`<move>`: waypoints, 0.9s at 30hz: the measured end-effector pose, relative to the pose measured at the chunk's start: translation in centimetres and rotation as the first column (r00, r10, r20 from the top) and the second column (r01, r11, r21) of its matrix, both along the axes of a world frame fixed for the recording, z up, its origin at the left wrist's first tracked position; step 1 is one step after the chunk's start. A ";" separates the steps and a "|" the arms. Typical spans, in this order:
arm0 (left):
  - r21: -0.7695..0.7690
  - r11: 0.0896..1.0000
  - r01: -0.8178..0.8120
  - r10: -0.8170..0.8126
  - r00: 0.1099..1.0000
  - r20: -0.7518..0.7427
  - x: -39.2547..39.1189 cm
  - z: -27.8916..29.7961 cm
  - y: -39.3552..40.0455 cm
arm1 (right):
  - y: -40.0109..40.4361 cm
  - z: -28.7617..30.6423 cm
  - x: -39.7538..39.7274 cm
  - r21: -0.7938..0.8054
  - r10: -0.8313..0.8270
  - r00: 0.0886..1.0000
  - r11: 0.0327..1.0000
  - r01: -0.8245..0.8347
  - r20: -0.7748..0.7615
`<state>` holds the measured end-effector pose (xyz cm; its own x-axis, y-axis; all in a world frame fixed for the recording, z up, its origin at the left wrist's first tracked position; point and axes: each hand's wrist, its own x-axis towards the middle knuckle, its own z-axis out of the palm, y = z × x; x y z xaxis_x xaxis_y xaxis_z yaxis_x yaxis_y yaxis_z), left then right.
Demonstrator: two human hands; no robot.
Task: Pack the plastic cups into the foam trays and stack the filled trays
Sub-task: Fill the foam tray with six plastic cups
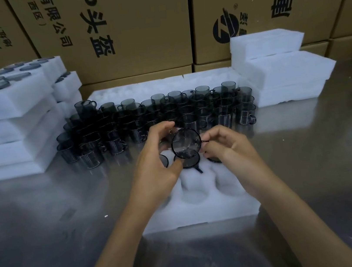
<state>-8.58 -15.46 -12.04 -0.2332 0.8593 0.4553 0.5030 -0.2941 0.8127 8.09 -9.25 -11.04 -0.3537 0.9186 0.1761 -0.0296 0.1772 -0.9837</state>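
Several tall cardboard cartons (136, 25) printed with black characters form the back wall; below them spreads a shiny steel table (46, 221); on its left stands a stack of filled foam trays (8, 117) with cup rims showing in the top one, and on its right a pile of plain foam blocks (283, 76); between these crowds a mass of dark transparent cups (152, 116) with handles, stacked several high. Nearer the person lies the foam tray (201, 202) with round pockets; three pockets in its far row already hold cups, the nearer ones are bare. Both hands hold one cup (186, 143) above that far row; the left hand (158, 158) curls round its left side, the right hand (225, 146) pinches its thin handle.
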 end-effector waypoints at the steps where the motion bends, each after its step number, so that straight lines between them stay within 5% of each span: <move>1: -0.008 1.000 -0.004 0.004 1.000 -0.008 0.1 0.0 -0.1 | 0.0 0.0 0.1 -0.018 0.003 1.000 1.000 -0.004 -0.014; 27: -0.032 0.999 -0.030 0.030 0.999 0.018 -0.1 -0.4 0.1 | 0.1 -0.1 0.3 0.004 0.121 0.993 0.993 -0.121 0.002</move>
<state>-8.70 -15.34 -12.39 -0.2669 0.8656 0.4237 0.4962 -0.2535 0.8304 8.39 -9.13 -11.14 -0.4623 0.8683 0.1796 -0.0497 0.1769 -0.9830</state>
